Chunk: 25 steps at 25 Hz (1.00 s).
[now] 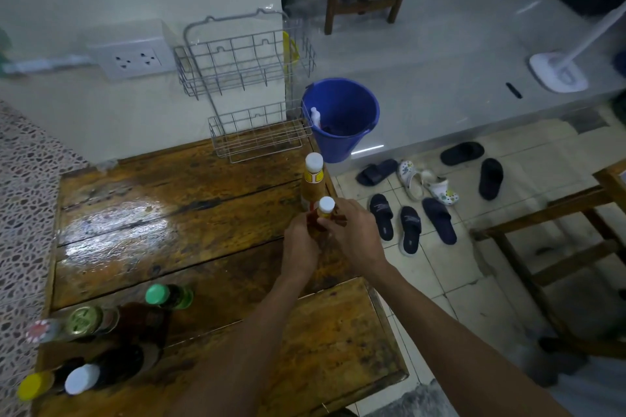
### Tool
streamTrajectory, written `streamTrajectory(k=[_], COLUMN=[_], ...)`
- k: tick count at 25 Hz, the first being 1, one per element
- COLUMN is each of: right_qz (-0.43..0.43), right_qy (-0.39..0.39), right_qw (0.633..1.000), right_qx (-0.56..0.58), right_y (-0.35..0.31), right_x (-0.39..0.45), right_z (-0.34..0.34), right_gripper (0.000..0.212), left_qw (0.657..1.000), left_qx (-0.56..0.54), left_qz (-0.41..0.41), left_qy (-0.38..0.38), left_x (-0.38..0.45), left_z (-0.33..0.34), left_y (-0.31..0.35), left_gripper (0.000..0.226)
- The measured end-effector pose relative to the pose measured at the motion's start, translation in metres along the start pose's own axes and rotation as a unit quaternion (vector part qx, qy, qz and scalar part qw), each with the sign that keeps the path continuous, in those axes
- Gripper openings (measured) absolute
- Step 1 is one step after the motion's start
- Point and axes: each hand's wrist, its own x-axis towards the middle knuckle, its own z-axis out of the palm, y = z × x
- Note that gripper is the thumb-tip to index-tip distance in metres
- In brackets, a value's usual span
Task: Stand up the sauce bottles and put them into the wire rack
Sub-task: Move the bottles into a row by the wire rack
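Note:
A small red-brown sauce bottle with a white cap (326,208) stands upright near the right edge of the wooden table (176,213). My left hand (299,244) and my right hand (352,234) both grip its body. Just behind it stands a taller orange sauce bottle with a white cap (313,179). The two-tier wire rack (244,85) stands empty at the table's far edge against the wall. At the near left corner stand several more bottles: a green-capped bottle (167,295), a gold-capped bottle (89,319), a red-and-white-capped bottle (42,331), a yellow-capped bottle (34,385) and a white-capped bottle (84,378).
A blue bucket (342,118) sits on the raised floor right of the rack. Several sandals (410,227) lie on the tiled floor to the right of the table. A wall socket (135,59) is left of the rack. A wooden bench (559,223) stands far right.

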Motion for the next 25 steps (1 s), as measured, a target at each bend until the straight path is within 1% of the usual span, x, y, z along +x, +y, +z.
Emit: streamTrajectory(k=[4,8,13,16,18,20,21,23,25], right_qz=[0.010,0.008,0.024,0.033,0.058,0.095,0.103,0.091,0.055], right_qy=[-0.004,-0.016,-0.024,-0.033,-0.051,-0.062,-0.068,-0.095,-0.143], right_qw=[1.000,1.000,0.999,0.998,0.997,0.993,0.992,0.990,0.985], right_qx=[-0.005,-0.022,-0.030,-0.033,-0.027,-0.027,-0.034,-0.052,-0.074], right_y=[0.009,0.012,0.015,0.016,0.020,0.027,0.030,0.027,0.007], right_x=[0.006,0.007,0.006,0.003,-0.003,-0.014,-0.022,-0.044,-0.059], right_z=[0.004,0.010,0.015,0.016,0.018,0.018,0.020,0.029,0.046], right_gripper=[0.032,0.032,0.035,0.037,0.043,0.047,0.047,0.044,0.044], left_qw=[1.000,0.999,0.999,0.999,0.998,0.997,0.996,0.995,0.992], left_qx=[-0.026,-0.043,-0.024,-0.031,-0.041,-0.032,-0.030,-0.032,-0.033], left_qz=[-0.011,-0.023,-0.024,-0.024,-0.027,-0.047,-0.067,-0.094,-0.115], left_qy=[-0.003,0.008,0.006,-0.023,-0.046,-0.051,-0.046,-0.021,0.035], left_x=[0.007,0.012,0.016,0.010,0.003,-0.011,-0.020,-0.044,-0.070], left_z=[0.013,0.020,0.023,0.018,0.011,-0.002,-0.012,-0.034,-0.057], left_y=[-0.005,-0.015,-0.025,-0.023,-0.029,-0.039,-0.045,-0.061,-0.084], left_gripper=[0.030,0.032,0.037,0.039,0.048,0.063,0.066,0.065,0.059])
